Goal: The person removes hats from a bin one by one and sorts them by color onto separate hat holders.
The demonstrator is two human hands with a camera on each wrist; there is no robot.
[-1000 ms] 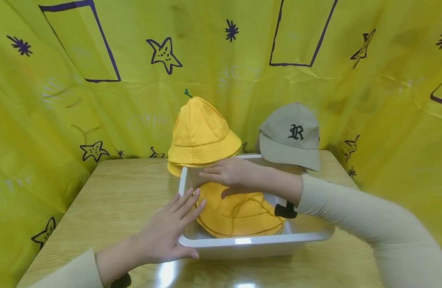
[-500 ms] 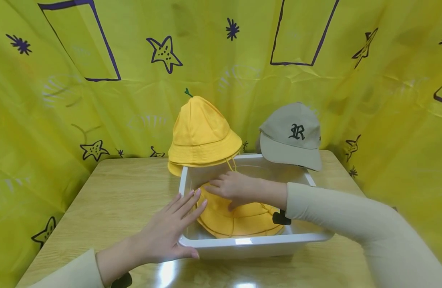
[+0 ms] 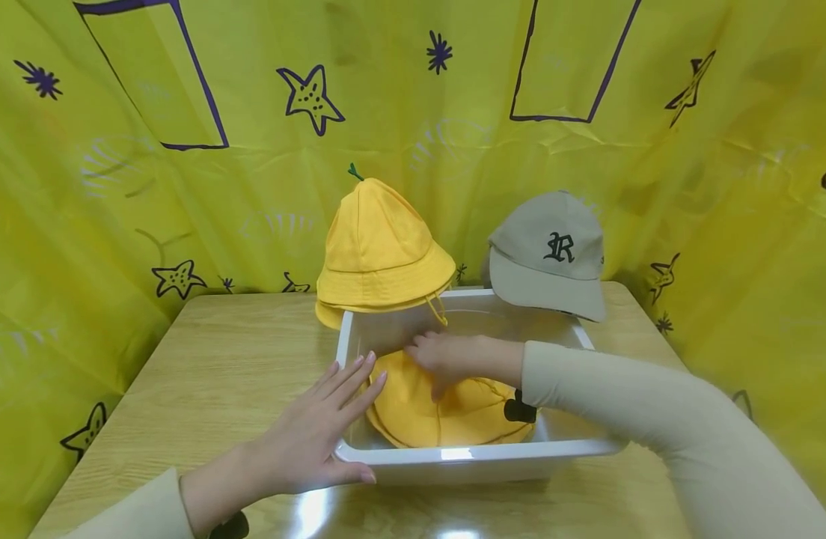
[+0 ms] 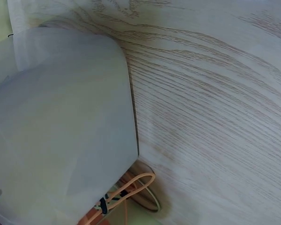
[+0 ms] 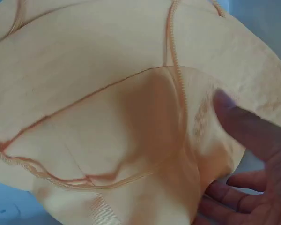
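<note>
A yellow bucket hat (image 3: 406, 412) lies in a white plastic bin (image 3: 494, 451) on the table. My right hand (image 3: 443, 355) reaches into the bin and grips the hat's far left part. In the right wrist view, the thumb is over the yellow cloth (image 5: 84, 89) and the fingers curl behind its edge. My left hand (image 3: 315, 430) rests with spread, straight fingers on the bin's left rim, thumb at the front corner. The left wrist view shows only the bin's outer wall (image 4: 70, 117), not the hand.
Behind the bin's left corner stands another yellow bucket hat (image 3: 379, 239) with a green sprout, over a second brim. A grey baseball cap (image 3: 548, 251) sits behind the right corner. A yellow patterned curtain (image 3: 251, 195) hangs behind the wooden table (image 3: 251, 352).
My right hand has gone down deeper into the bin and slightly right, from above the hat to gripping it. The left hand stays on the rim.
</note>
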